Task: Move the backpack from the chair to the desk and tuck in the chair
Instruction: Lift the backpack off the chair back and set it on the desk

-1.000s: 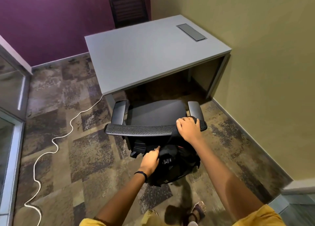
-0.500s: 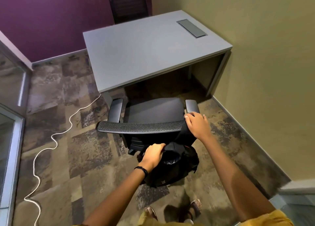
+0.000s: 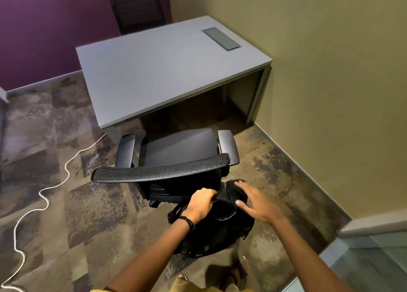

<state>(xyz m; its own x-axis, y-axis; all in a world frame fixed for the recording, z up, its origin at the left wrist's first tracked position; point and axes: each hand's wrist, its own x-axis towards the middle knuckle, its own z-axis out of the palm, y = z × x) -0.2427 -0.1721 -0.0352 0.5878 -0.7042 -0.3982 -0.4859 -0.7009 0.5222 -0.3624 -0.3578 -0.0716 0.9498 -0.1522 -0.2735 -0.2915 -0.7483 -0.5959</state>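
Observation:
A black backpack hangs behind the black office chair, just above the carpet. My left hand is shut on its top handle. My right hand hovers over the upper right of the backpack, fingers spread, touching or nearly touching the fabric. The chair's seat is bare and faces the grey desk, its front edge near the desk's front edge. The mesh backrest top is between me and the seat.
A white cable snakes over the carpet at the left. A second dark chair stands behind the desk against the purple wall. A grey cable hatch is set in the desk. The yellow-green wall runs along the right.
My right hand let go of the chair's backrest and dropped to the backpack. My left hand kept its grip on the backpack.

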